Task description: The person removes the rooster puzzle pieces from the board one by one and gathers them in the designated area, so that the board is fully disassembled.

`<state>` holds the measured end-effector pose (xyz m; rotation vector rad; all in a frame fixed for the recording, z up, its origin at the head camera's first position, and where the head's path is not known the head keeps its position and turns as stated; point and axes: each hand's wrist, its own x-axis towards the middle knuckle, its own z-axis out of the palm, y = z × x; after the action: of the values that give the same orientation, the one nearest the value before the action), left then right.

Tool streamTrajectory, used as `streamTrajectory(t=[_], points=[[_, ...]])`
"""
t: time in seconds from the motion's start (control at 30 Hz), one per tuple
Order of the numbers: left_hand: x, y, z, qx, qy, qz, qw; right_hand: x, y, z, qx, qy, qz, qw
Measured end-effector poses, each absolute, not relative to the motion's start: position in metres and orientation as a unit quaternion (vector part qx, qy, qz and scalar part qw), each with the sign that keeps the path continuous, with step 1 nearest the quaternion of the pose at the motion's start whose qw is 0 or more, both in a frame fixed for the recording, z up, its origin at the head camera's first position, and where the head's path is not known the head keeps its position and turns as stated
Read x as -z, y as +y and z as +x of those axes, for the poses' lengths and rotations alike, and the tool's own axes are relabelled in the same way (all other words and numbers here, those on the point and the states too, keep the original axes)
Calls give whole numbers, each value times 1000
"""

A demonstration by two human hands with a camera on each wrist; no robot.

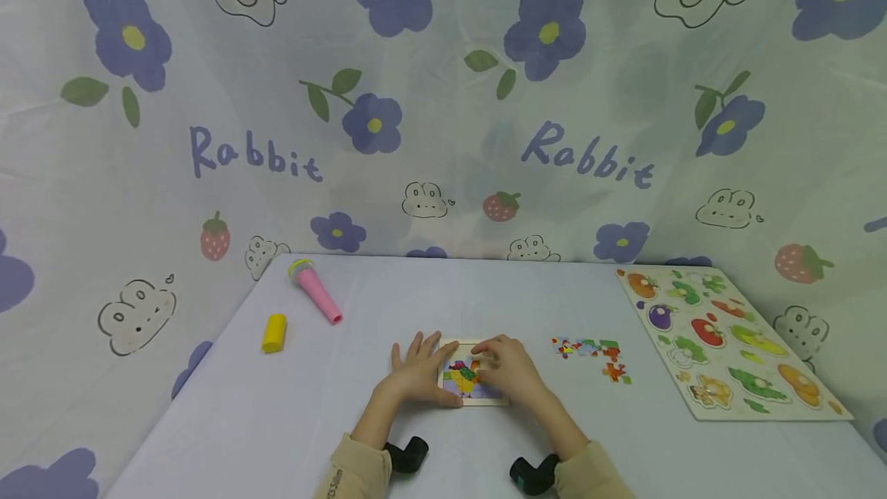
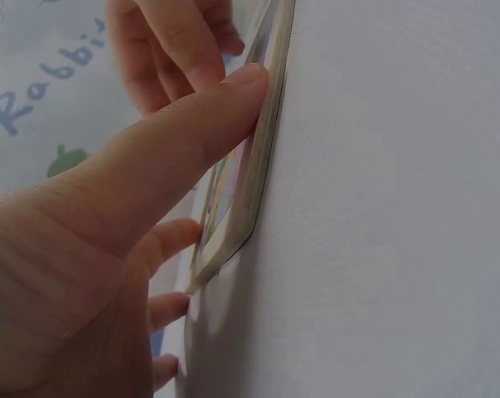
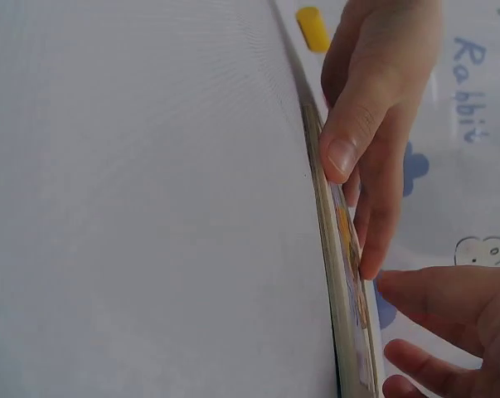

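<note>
A small wooden-framed puzzle (image 1: pixel 487 402) lies on the worktop (image 1: pixel 430 295) between the two hands, low in the middle of the head view; its far side and right part are largely covered, so only a piece of the bright picture inside can be made out. The left hand (image 1: pixel 418 373) has its fingers spread, nearly straight, the thumb resting on the near rim and a fingertip at the far edge. The right hand (image 1: pixel 513 372) bends over the puzzle's right half with its fingers curved downward; whether they pinch a piece cannot be told, since the tips are partly hidden and both wrist views catch the puzzle almost edge-on. To its right lie loose jigsaw pieces (image 1: pixel 588 347), too small for their pictures to be read or for every join to be sure. Farther right a large vegetable board (image 1: pixel 724 361) reaches toward the worktop's edge. Well to the left are a yellow cylinder (image 1: pixel 274 333) and, beyond it, a pink toy microphone (image 1: pixel 319 295) lying tilted. Near the bottom, black devices (image 1: pixel 410 454) sit by the wrists, partly hidden by the beige sleeves (image 1: pixel 362 464), which the frame cuts off. The printed curtain (image 1: pixel 443 98) fills the background, its uppermost animal figures cropped at the top.
</note>
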<state>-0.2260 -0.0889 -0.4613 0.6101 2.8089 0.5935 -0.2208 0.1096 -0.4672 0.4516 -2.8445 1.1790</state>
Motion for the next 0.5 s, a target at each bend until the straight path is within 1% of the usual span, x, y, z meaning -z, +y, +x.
streamTrajectory(t=[0.07, 0.2, 0.4, 0.5], points=[[461, -89, -226, -201, 952, 207, 102, 467, 108, -221, -346, -926, 152, 22], [462, -90, -227, -201, 952, 207, 106, 468, 105, -220, -310, -937, 163, 19], [462, -90, -229, -215, 948, 204, 113, 469, 104, -221, -292, -942, 168, 9], [462, -89, -229, -230, 948, 196, 105, 469, 104, -222, -287, -942, 172, 4]])
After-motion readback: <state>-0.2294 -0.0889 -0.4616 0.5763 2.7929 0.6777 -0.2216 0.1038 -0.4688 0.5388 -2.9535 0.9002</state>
